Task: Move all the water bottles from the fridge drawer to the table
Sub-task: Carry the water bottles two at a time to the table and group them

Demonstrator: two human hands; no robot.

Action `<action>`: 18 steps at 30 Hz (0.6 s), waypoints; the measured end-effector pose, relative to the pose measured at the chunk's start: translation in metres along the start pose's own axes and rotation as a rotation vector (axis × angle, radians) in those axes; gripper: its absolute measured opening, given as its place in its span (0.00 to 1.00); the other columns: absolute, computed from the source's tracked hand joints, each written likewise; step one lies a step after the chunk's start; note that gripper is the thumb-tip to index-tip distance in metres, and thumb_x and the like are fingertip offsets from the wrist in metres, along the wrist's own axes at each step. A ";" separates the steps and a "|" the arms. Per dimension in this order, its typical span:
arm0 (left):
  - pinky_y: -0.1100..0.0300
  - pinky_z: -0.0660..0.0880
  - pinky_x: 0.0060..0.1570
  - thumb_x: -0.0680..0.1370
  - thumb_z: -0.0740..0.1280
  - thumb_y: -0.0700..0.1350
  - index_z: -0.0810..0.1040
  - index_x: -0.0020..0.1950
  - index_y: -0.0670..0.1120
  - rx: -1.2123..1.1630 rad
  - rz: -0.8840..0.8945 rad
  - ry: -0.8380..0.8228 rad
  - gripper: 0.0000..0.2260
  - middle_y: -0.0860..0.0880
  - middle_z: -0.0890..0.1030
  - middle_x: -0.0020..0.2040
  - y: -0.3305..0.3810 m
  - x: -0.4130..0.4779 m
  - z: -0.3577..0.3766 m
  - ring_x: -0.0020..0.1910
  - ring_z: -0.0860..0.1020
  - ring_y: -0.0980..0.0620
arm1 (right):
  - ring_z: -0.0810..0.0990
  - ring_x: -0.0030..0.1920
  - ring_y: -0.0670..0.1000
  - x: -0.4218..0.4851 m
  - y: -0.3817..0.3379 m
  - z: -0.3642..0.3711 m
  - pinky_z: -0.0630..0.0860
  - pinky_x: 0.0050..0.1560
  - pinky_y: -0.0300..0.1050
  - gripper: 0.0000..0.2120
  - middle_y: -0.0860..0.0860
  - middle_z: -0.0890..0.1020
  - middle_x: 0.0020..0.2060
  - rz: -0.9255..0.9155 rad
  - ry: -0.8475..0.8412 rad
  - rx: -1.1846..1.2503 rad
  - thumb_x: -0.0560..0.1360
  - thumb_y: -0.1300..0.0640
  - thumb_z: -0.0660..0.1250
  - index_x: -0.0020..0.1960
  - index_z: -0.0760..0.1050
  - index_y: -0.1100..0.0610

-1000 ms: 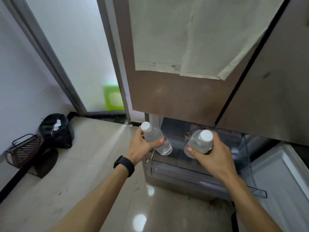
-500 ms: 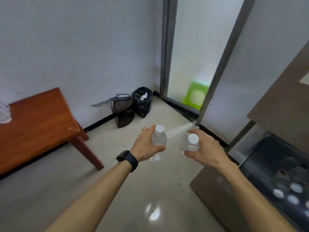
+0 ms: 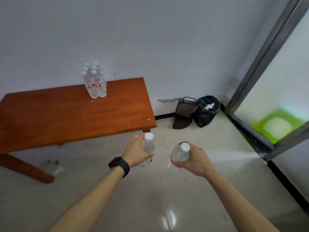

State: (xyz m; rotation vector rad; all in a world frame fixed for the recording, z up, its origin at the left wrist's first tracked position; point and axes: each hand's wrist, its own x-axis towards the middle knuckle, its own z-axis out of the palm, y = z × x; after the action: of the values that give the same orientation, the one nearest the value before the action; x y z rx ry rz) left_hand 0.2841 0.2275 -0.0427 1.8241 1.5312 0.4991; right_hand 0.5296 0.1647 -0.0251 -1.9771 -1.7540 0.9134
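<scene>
Left hand [image 3: 136, 152] grips bottle [image 3: 147, 149] | right hand [image 3: 194, 159] grips second bottle [image 3: 179, 154] | table [image 3: 66, 118]: bottle cluster [image 3: 95, 81]

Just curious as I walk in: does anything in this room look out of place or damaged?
The wall has a scuffed, peeling patch low down beside the dark basket, and a small white object lies on the floor by the table leg.

This was a plain room in a home or small office. A wooden surface [image 3: 80, 113] stood against a bare white wall [image 3: 150, 39], over a glossy pale tiled floor [image 3: 192, 190]. In the far right corner sat a black rubbish bag [image 3: 206, 112] and a dark basket [image 3: 186, 106], beside a metal-framed frosted glass door [image 3: 274, 91].
</scene>
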 end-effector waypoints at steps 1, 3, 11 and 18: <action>0.53 0.74 0.57 0.68 0.78 0.50 0.73 0.63 0.55 -0.013 -0.012 0.027 0.26 0.49 0.75 0.58 -0.011 0.004 -0.014 0.57 0.74 0.49 | 0.79 0.48 0.46 0.012 -0.014 0.007 0.75 0.45 0.44 0.25 0.41 0.81 0.48 -0.008 -0.013 0.015 0.61 0.41 0.78 0.54 0.73 0.42; 0.56 0.74 0.55 0.69 0.78 0.50 0.71 0.62 0.57 -0.039 -0.043 0.078 0.25 0.50 0.74 0.57 -0.032 0.010 -0.039 0.56 0.74 0.50 | 0.79 0.48 0.44 0.038 -0.039 0.021 0.75 0.44 0.42 0.24 0.41 0.81 0.47 -0.039 -0.044 0.031 0.61 0.41 0.78 0.54 0.73 0.42; 0.66 0.71 0.38 0.67 0.78 0.49 0.76 0.54 0.53 -0.031 -0.132 0.176 0.19 0.54 0.78 0.46 -0.099 0.071 -0.121 0.45 0.78 0.55 | 0.79 0.46 0.42 0.157 -0.128 0.058 0.76 0.44 0.42 0.21 0.41 0.81 0.46 -0.183 -0.125 0.020 0.64 0.45 0.77 0.54 0.74 0.44; 0.60 0.79 0.41 0.69 0.76 0.51 0.77 0.49 0.54 -0.042 -0.180 0.218 0.13 0.55 0.83 0.41 -0.150 0.166 -0.186 0.41 0.82 0.57 | 0.78 0.45 0.42 0.288 -0.196 0.084 0.73 0.42 0.37 0.23 0.41 0.79 0.47 -0.231 -0.196 -0.016 0.67 0.49 0.77 0.57 0.71 0.46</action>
State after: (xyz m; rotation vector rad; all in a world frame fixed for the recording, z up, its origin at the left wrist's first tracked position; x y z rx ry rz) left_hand 0.0916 0.4448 -0.0454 1.6224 1.7978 0.6552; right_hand 0.3355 0.4661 -0.0301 -1.6965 -2.0515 1.0434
